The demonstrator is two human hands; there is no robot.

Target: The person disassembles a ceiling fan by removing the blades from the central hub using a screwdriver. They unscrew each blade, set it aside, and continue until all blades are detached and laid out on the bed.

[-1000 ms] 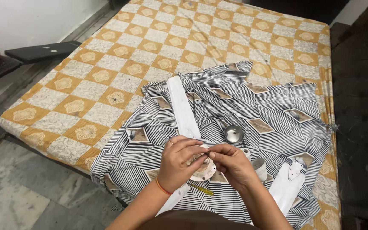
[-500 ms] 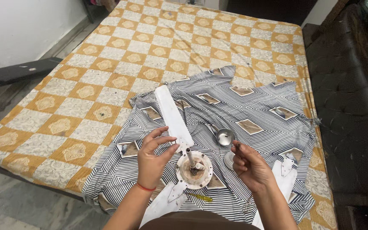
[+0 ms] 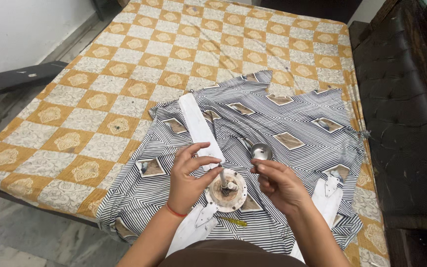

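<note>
Left hand (image 3: 189, 175) half open, thumb and forefinger curled toward each other, tips just beside the upright metal shaft (image 3: 222, 177) of the fan motor hub (image 3: 227, 191); cannot tell if they actually touch it. Right hand (image 3: 278, 183) loosely cupped, fingers curled in with the tips close together; cannot tell whether something small is pinched there. It hovers just right of the hub, apart from it. Red thread band on the left wrist.

Hub is a round whitish disc, rusty in the middle, shaft standing up from its centre; it sits on a black-and-white striped cloth (image 3: 292, 118) between the two hands. White fan blade (image 3: 199, 129) lies on the cloth running up-left from the hub. A second white blade (image 3: 193, 228) lies below-left of the hub, partly under the left forearm; a third (image 3: 328, 202) to the right beside the right wrist. Small shiny metal cup (image 3: 261, 151) just above the right hand. Yellow-handled screwdriver (image 3: 232, 221) on the cloth below the hub.

Cloth spread over a bed with orange-and-cream checked sheet (image 3: 124, 74). Dark tufted sofa (image 3: 401, 99) along the right edge
</note>
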